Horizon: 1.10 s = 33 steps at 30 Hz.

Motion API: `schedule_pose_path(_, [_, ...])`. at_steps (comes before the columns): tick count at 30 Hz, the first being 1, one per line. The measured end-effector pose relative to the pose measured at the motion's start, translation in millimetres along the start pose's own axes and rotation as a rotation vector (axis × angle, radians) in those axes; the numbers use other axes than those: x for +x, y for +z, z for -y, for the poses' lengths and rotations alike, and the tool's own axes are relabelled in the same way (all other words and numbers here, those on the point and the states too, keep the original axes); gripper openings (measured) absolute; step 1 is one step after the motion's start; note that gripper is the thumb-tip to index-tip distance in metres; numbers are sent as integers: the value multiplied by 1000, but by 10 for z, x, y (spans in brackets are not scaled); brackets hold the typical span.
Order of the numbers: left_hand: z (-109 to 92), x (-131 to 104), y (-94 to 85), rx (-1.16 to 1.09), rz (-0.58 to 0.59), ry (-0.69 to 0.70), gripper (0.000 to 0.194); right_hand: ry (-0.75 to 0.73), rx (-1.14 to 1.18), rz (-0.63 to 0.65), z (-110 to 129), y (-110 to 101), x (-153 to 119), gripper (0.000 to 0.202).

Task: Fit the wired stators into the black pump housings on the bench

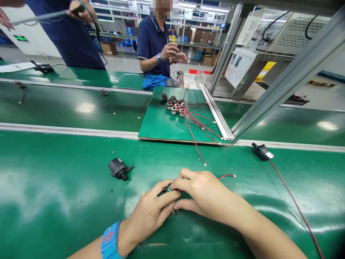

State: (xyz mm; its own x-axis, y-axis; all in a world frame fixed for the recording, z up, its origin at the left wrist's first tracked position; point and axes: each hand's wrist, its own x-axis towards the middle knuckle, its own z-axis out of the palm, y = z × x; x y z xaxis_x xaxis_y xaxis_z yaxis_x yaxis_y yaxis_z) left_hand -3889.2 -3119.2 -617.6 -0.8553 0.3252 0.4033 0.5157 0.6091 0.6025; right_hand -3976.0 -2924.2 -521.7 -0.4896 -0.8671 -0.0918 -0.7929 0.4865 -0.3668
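My left hand (155, 205), with a blue strap on its wrist, is closed around a small motor part with a green circuit board (169, 187). My right hand (198, 187) pinches the same part from the other side. Fingers hide most of it; a short black tip (175, 212) pokes out below them. From behind my right hand comes a red lead with a white connector (234, 176). Left of my hands, a black pump housing (118, 169) lies on the green bench. Another black pump (261, 151) with a long red lead rests at the right.
A green board (159, 126) ahead carries a cluster of small motors (176, 106) with trailing red leads. Aluminium posts (285, 75) slant up at the right. Across the line, a person in dark blue (153, 39) stands facing the bench; another (64, 36) holds a cable.
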Motion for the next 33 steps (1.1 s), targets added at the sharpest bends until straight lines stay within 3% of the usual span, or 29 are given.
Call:
schedule_pose_path(4, [-29,-19,-27,39,3,36,29,4,-29,13,48,-2,-6,32])
schedule_pose_path(10, [-8,-25,-108,83,-81,51,24,-22,-91,-56,130,54,-14,35])
schedule_pose_path(17, [-88,249,-179,-138,185,-200,18,79,-37,28,-94,44,35,37])
schedule_pose_path(21, [-172,203,-110,-144,321,-146,31,-13,88,223,-299,12,-25,35])
schedule_pose_path(23, [-147,165,-161,-13,268,-107,42,-61,134,256,-361,-11,-59,25])
schedule_pose_path(25, [-42,134,-341,280,87,-148,45,-70,171,181,-403,-65,-52,28])
schedule_pose_path(28, [238,68,-773,832,-175,-428,53,3,133,-87,-507,-219,138,28])
schedule_pose_path(31, [516,-28,-1075,1129,-131,-650,62,125,-79,-356,-724,-415,587,31])
schedule_pose_path(33, [618,-67,-1088,1129,-38,-658,60,226,-261,-463,-902,-525,971,31])
